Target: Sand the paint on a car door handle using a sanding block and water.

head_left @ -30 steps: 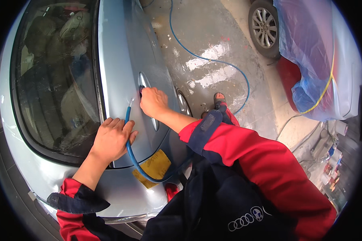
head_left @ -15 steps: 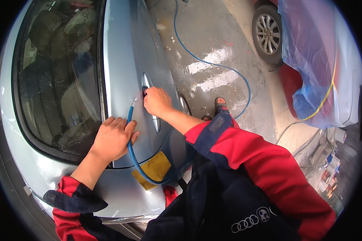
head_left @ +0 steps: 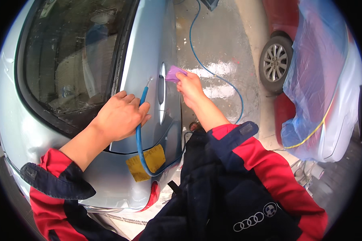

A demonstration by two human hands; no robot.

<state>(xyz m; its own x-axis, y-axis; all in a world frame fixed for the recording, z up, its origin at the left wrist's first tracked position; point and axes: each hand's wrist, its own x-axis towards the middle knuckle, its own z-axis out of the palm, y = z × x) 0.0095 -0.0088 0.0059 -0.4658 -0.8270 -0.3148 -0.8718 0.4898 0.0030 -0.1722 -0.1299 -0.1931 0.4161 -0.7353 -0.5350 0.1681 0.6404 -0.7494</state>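
Observation:
My left hand [head_left: 122, 114] is closed around a thin blue hose [head_left: 140, 138], near its metal tip, just above the rear side of a silver-blue car [head_left: 104, 176]. The hose tip points up toward the chrome door handle [head_left: 162, 92]. To the right of that handle, my right hand [head_left: 189, 86] pinches a small purple piece of thin, flexible sheet [head_left: 174, 74]; I cannot tell its exact kind. A yellow rectangular sheet [head_left: 147, 162] lies on the car's rear panel, with the hose looping across it.
More blue hose [head_left: 213, 74] winds over the wet-looking grey floor [head_left: 225, 44]. At the right stands a red car [head_left: 275, 18], partly draped in bluish plastic film [head_left: 309, 92]. The silver-blue car's rear window [head_left: 72, 60] is on my left.
My right hand has come away from the door handle, and the purple piece now shows in its fingers. The left hand still holds the hose. The whole view has shifted.

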